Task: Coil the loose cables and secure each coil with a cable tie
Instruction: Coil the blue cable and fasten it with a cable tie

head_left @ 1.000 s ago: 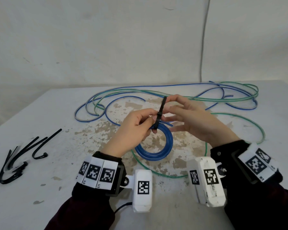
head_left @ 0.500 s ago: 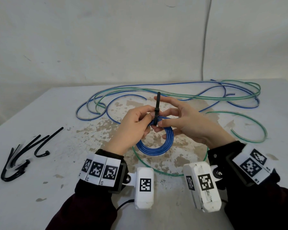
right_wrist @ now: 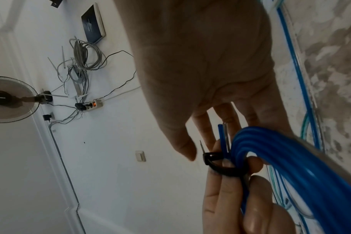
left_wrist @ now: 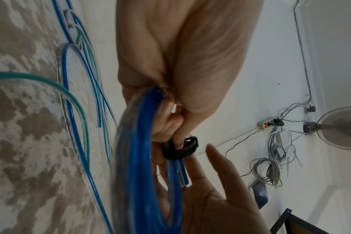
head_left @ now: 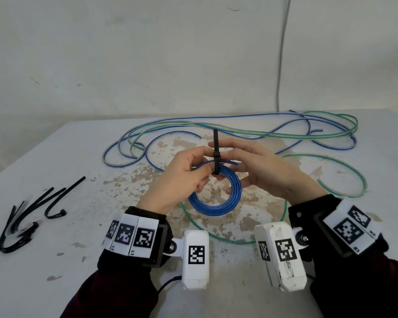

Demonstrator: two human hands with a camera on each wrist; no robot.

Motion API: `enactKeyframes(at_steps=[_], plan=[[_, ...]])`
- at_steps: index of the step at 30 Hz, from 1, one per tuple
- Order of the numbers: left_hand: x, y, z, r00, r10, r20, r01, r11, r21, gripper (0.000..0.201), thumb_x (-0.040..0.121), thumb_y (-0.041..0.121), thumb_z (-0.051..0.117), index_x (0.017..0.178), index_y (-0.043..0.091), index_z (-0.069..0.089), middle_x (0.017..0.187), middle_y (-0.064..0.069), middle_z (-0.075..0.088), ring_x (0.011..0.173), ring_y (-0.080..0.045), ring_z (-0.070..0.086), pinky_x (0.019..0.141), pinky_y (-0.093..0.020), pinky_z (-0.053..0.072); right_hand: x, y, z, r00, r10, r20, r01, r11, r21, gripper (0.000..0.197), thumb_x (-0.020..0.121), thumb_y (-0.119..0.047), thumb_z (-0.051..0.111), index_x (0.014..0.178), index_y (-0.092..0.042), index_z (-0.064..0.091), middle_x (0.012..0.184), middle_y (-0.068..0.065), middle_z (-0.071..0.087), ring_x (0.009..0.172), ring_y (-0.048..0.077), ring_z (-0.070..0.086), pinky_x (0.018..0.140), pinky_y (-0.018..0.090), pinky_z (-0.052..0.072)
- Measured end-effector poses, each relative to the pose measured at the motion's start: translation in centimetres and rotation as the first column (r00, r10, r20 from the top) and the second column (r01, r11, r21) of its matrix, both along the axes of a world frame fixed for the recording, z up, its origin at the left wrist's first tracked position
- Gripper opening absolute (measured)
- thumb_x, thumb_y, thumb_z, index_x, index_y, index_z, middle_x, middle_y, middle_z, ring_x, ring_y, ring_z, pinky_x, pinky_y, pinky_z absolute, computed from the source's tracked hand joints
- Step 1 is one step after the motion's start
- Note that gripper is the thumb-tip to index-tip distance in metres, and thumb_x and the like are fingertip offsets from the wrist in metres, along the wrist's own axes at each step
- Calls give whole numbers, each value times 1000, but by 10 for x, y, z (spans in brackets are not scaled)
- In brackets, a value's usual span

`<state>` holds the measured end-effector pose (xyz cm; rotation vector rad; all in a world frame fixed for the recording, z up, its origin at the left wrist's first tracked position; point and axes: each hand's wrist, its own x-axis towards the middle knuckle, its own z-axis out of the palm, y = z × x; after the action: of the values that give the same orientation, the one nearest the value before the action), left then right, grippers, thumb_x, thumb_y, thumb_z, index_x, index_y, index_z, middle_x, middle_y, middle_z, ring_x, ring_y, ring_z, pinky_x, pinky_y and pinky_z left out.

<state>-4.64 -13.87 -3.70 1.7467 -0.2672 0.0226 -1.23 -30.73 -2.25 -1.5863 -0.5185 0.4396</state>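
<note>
Overhead — worn white table (head_left: 55,283), loose cables (head_left: 251,131).

Worn white table (head_left: 55,260), pale wall (head_left: 147,53), standing fan (right_wrist: 9,99), power strip (right_wrist: 91,105)

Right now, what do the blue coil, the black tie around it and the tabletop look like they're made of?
Blue coil: glossy translucent plastic tubing, likely; highlights show.
Black cable tie: matte, flexible plastic, probably nylon.
Tabletop: white painted surface, worn to tan patches; base material unclear.
</note>
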Motion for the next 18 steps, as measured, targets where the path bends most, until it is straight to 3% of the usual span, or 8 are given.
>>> enactKeyframes(at_steps=[3, 5, 9, 14, 18], plan=[[1, 0, -3, 1000, 1, 11, -1, 1000, 14, 28, 96, 0, 49, 101, 23, 64, 73, -7, 58, 42, -6, 33, 41, -17, 28, 0, 1, -2, 996, -54, 72, 56, 998, -37, 25, 96, -31, 51, 111, -20, 67, 110, 5, 69, 87, 19, 66, 64, 34, 57], [3, -1, -6, 1000, -7, 20, 6, 999, 50, 28, 95, 1, 51, 102, 24, 64, 68, 2, 60, 42, -7, 33, 42, -19, 29, 3, 1, -4, 979, -151, 139, 158, 987, -42, 20, 95, -26, 54, 102, -17, 70, 99, 5, 70, 87, 11, 64, 64, 23, 54], [3, -3, -7, 1000, 9, 30, -11, 999, 53, 30, 95, 2, 52, 107, 29, 61, 66, 6, 63, 42, -8, 35, 43, -20, 31, 7, -1, -4, 952, -257, 164, 258, 966, 15, 16, 93, -18, 58, 92, -15, 73, 89, 3, 72, 85, 6, 65, 68, 23, 55], [2, -2, -3, 999, -38, 28, 36, 997, 68, 29, 98, 5, 48, 121, 15, 61, 72, -4, 63, 44, -8, 34, 44, -18, 31, 7, 2, -3, 922, -347, 169, 340, 938, 73, 15, 93, -13, 58, 93, -5, 70, 73, -5, 66, 68, -1, 62, 57, 22, 55], [0, -5, -1, 997, -72, 30, 68, 992, 102, 27, 99, 9, 46, 121, 13, 61, 71, -1, 60, 47, -9, 39, 45, -17, 35, 6, 1, -1, 900, -403, 165, 391, 915, 98, 15, 94, -13, 55, 87, -9, 68, 78, -2, 64, 66, 1, 61, 49, 19, 49]])
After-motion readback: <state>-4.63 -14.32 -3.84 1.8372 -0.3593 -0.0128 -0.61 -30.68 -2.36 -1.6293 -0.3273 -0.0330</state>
